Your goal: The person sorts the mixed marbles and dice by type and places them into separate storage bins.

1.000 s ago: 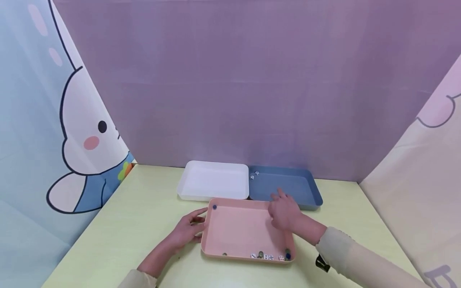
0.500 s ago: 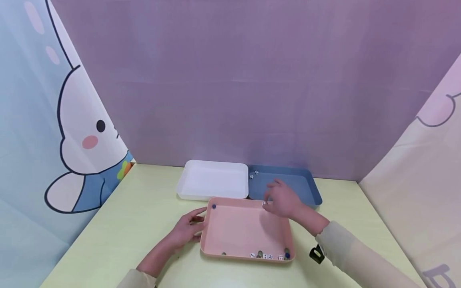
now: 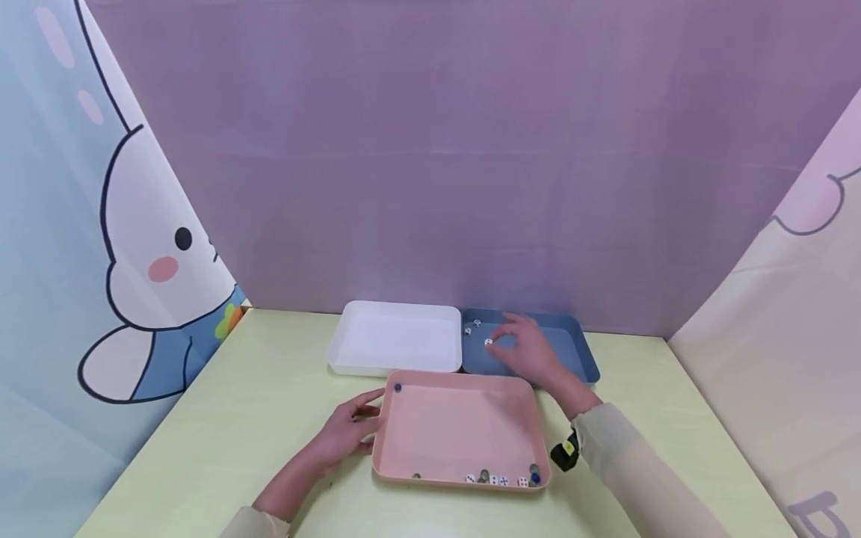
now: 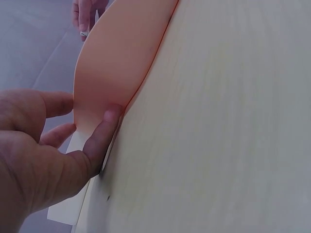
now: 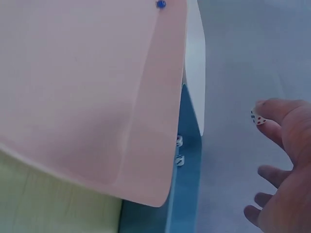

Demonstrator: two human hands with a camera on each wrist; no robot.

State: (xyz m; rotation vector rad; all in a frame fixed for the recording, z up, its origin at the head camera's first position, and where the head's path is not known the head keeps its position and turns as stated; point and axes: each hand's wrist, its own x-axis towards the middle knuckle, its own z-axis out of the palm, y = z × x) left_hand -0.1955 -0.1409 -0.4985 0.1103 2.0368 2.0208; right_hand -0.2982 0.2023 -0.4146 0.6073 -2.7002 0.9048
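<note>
My right hand (image 3: 531, 353) pinches a white die (image 5: 257, 116) between thumb and index finger, over the blue tray (image 3: 565, 345). The other fingers are spread apart from it. Two more dice (image 3: 473, 326) lie in that tray's far left corner. My left hand (image 3: 346, 432) touches the left side of the pink tray (image 3: 457, 426); in the left wrist view its thumb (image 4: 104, 133) lies along the outer wall and fingertips meet the rim. Along the pink tray's near edge lie several white dice (image 3: 499, 480) and dark marbles (image 3: 535, 475). A blue marble (image 3: 397, 387) sits in its far left corner.
A white tray (image 3: 397, 340) stands at the back left, side by side with the blue one, both behind the pink tray. A purple curtain (image 3: 430, 164) rises behind the pale yellow table (image 3: 282, 359). Printed curtains (image 3: 168, 284) flank both sides.
My right hand has moved away from the pink tray to over the blue tray, and a die now shows between its fingertips. The left hand has stayed at the pink tray.
</note>
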